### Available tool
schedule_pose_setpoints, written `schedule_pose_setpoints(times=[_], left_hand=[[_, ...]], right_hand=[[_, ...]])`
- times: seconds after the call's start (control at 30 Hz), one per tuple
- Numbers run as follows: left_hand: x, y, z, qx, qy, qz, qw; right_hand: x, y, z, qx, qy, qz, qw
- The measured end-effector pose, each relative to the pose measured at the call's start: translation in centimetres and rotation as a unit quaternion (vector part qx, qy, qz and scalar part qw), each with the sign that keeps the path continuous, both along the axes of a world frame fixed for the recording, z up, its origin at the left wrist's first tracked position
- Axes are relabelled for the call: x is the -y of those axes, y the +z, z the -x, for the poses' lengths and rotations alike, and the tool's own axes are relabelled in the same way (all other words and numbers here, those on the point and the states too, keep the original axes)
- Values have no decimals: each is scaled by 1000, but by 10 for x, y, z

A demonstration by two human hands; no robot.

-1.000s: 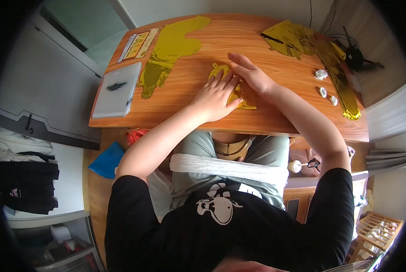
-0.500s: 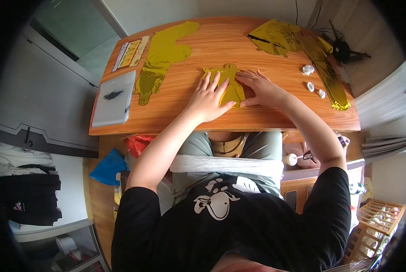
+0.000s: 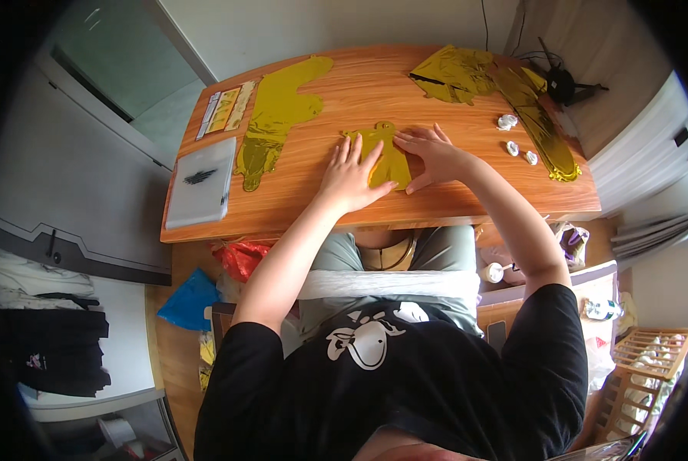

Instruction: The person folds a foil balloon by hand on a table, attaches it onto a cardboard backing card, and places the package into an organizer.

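Observation:
A flat, folded piece of gold foil, like a deflated foil balloon (image 3: 391,163), lies near the front middle of the table. A small rounded tab sticks out at its far end. My left hand (image 3: 350,175) rests flat over its left part, fingers spread, thumb across the near end. Along its right edge lies my right hand (image 3: 430,157), fingers stretched out and thumb toward the near right corner. Neither hand grips anything. Parts of the foil's sides are hidden under my fingers.
On the wooden table (image 3: 344,209) lie a long gold foil shape (image 3: 282,100) to the left, more gold foil (image 3: 453,73) at the far right, crumpled white wads (image 3: 507,121), a translucent plastic case (image 3: 198,188) and a printed card (image 3: 225,110). A black stand (image 3: 560,83) is beyond the right edge.
The whole view has shifted a little, with the table lower in the picture. Both hands stay on the foil, which looks smoother between them.

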State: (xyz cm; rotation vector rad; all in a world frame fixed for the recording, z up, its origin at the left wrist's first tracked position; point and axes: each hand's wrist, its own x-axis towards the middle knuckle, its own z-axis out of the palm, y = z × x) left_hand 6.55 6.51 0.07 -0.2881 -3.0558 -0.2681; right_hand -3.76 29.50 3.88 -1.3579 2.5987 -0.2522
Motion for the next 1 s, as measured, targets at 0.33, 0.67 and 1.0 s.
schedule_pose_setpoints(times=[0.33,0.67,1.0], left_hand=[[4,9,-97,-121,-152,17,981],[16,26,-129,-189,-142,-102,966],[28,78,-36,-83,-16,-405,910]], right_hand=[[-26,5,-56,-3,30,8,1000],[-36,-9,-114,-70,54,256,963],[-9,10,-106,254,-224,424,840]])
